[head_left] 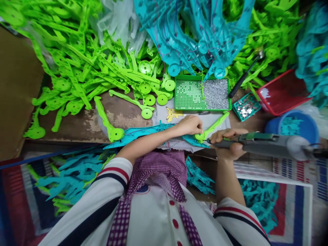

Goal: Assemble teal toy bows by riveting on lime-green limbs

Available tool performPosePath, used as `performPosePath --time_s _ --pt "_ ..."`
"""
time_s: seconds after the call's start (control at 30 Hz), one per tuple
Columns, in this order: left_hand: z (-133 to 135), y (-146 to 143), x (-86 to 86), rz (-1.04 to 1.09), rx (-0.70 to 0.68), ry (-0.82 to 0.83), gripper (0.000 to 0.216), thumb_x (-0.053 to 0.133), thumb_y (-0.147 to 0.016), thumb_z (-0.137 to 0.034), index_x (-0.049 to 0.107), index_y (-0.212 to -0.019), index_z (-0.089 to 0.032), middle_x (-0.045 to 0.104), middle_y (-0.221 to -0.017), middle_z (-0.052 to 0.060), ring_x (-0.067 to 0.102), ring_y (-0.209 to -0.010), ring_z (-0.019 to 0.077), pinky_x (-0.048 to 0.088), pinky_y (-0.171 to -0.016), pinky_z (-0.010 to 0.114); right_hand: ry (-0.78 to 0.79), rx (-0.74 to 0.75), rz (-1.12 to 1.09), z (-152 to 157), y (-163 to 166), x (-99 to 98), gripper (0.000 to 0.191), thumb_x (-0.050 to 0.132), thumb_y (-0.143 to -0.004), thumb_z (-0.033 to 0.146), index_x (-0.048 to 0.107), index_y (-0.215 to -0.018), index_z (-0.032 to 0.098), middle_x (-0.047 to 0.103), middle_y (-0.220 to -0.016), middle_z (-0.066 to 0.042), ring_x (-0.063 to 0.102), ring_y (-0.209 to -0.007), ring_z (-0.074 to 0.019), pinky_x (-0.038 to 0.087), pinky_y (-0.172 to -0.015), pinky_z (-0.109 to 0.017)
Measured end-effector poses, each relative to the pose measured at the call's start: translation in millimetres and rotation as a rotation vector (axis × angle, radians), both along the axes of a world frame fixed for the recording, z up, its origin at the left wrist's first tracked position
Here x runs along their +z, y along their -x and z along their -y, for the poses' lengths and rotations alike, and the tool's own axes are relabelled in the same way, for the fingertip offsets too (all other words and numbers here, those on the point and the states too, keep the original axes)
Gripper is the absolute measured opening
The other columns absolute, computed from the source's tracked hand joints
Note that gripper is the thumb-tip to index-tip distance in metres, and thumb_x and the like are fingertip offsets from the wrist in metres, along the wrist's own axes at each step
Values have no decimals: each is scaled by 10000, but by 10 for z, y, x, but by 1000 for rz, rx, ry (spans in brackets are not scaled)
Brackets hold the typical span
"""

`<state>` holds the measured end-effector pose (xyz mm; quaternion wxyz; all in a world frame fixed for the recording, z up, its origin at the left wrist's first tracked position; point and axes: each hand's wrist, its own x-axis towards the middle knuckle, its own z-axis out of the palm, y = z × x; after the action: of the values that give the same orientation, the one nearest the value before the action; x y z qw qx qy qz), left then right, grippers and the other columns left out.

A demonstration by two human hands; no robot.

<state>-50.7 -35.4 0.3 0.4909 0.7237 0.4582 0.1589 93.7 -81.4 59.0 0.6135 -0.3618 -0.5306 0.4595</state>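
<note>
A long blue plastic part (143, 131) with thin wires lies across the front of the bench, a green plastic arm fitted at each end. My left hand (190, 125) is closed over its right portion, fingers curled down beside the right green arm (212, 123); the fingertips are hidden. In my right hand (228, 140) is a grey electric screwdriver (269, 145), held sideways. Its tip points left and meets the disc end of the right green arm. The left green arm (106, 119) angles up and away.
Behind stands a green tray (202, 108) of small metal screws, beside a black-handled hammer (242, 80). A small teal box (246, 106), a red bin (284, 92) and a blue bucket (311, 128) are at right. Green parts (77, 68) and blue parts (176, 37) pile up behind.
</note>
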Motion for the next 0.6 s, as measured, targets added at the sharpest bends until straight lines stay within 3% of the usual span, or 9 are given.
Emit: performPosePath --time_s 0.33,0.5,0.6 --pt "22 -13 6 -39 -12 -45 134 705 -815 -263 810 -854 -190 758 -831 62 646 -784 181 411 -696 324 -49 -19 87 86 -74 -120 471 697 -731 682 527 -727 243 474 -497 63 461 -348 -130 389 -352 -273" --pt "-4 16 9 -39 -26 -29 143 698 -819 -268 804 -860 -180 749 -822 64 646 -775 177 418 -707 317 -6 -210 206 77 109 21 479 701 -752 688 648 -937 249 496 -530 55 487 -389 -157 421 -405 -322" --pt "-42 35 19 -25 -52 -47 133 692 -824 -257 792 -847 -172 753 -839 62 656 -792 178 425 -731 311 -79 -386 294 -67 389 156 501 598 -862 685 663 -1112 256 556 -623 10 564 -481 -197 499 -486 -378"
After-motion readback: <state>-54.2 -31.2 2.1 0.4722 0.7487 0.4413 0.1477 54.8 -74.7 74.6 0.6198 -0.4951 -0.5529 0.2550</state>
